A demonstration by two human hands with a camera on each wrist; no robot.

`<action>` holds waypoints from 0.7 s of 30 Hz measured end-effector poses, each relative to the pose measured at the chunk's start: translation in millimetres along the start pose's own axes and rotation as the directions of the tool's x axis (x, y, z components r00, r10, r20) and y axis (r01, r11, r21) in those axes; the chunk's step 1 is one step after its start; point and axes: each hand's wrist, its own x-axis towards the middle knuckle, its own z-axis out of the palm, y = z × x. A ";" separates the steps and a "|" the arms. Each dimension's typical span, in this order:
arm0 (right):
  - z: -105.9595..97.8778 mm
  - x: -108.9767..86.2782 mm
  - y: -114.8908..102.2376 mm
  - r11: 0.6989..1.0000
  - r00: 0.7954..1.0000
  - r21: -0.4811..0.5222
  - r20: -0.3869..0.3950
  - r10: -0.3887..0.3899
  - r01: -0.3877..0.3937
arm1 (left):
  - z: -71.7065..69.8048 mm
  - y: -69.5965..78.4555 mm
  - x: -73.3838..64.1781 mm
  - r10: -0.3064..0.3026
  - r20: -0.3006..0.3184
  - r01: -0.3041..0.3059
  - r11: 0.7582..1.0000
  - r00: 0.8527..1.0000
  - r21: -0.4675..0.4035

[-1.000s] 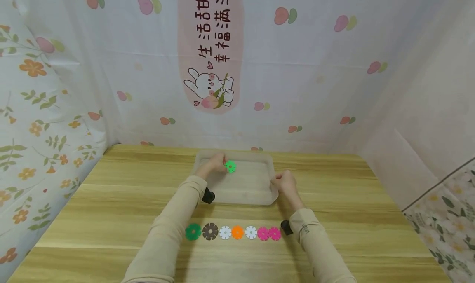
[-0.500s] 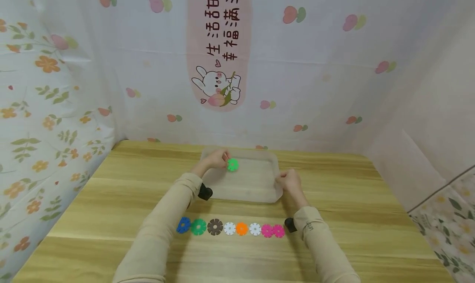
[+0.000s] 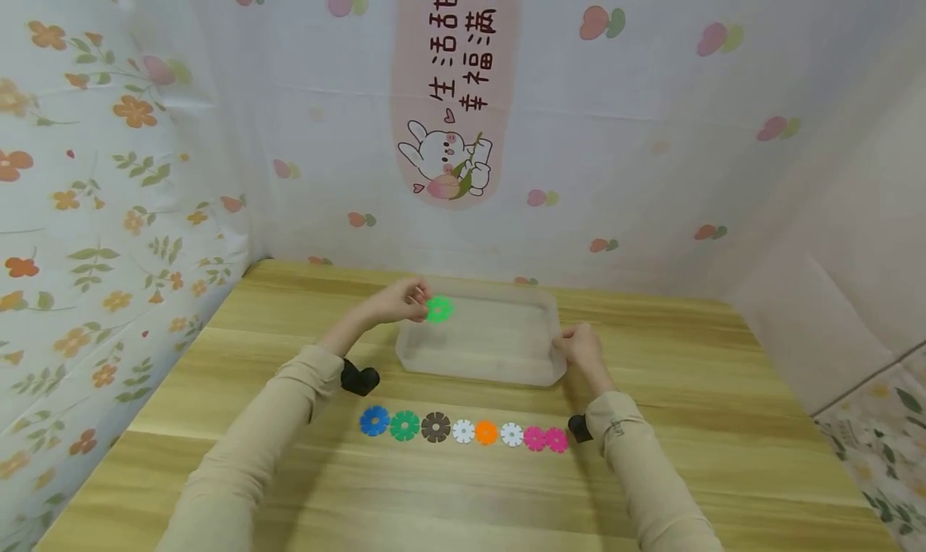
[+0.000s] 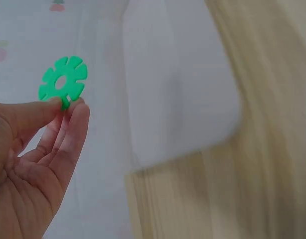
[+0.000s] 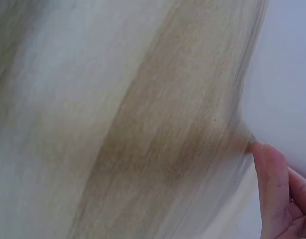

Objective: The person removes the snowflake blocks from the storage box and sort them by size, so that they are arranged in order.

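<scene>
My left hand (image 3: 400, 300) pinches a bright green notched plastic disc (image 4: 73, 74) between thumb and fingers, held up over the left end of a translucent shallow tray (image 3: 481, 375). At the tray's right side, my right hand (image 3: 581, 349) grips the rim; in the right wrist view its fingertips (image 5: 272, 159) meet the tray's edge. A row of similar notched discs lies on the table nearer me: blue (image 3: 374, 421), dark green (image 3: 404, 426), dark brown (image 3: 436, 427), white, orange (image 3: 486, 432), another white and two pink ones touching or overlapping at the right end.
The wooden table (image 3: 463, 496) runs back to a printed cloth (image 3: 615, 158) hanging behind it. A flowered cloth (image 3: 130, 214) hangs on the left. Black straps with small devices (image 3: 359, 378) sit at both wrists.
My left hand has moved left with the green disc, from over the tray's inside toward its left end. The right hand stays at the rim. The head view has shifted, and the blue disc shows fully.
</scene>
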 end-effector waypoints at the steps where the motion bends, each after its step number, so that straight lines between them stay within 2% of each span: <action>1: 0.1 0.4 1.1 1.000 1.000 -0.002 -0.001 0.003 -0.003 | 1.0 7.6 -12.3 -0.004 -0.010 0.004 1.000 1.000 -0.005; 2: -0.1 0.4 1.6 1.000 1.000 -0.004 0.000 0.002 -0.002 | 1.5 13.1 -23.9 -0.015 -0.014 0.015 1.000 1.000 -0.001; 3: -0.4 0.5 2.4 1.000 1.000 -0.004 0.003 0.002 -0.002 | 2.3 20.1 -35.6 -0.052 -0.017 0.052 0.999 0.998 0.011; 7: -3.0 0.8 2.9 1.000 1.000 0.009 0.004 0.004 -0.004 | -0.5 16.8 -66.1 -0.078 -0.017 0.079 0.996 0.997 0.043; 16: -3.4 4.4 3.2 1.000 0.999 0.025 0.031 0.018 -0.019 | -9.2 -6.0 -112.3 -0.132 -0.003 0.132 0.991 0.991 0.032; 21: 0.5 5.3 3.2 1.000 0.999 0.022 0.033 0.009 -0.009 | -5.6 -15.1 -136.8 -0.189 0.034 0.188 0.981 0.981 0.047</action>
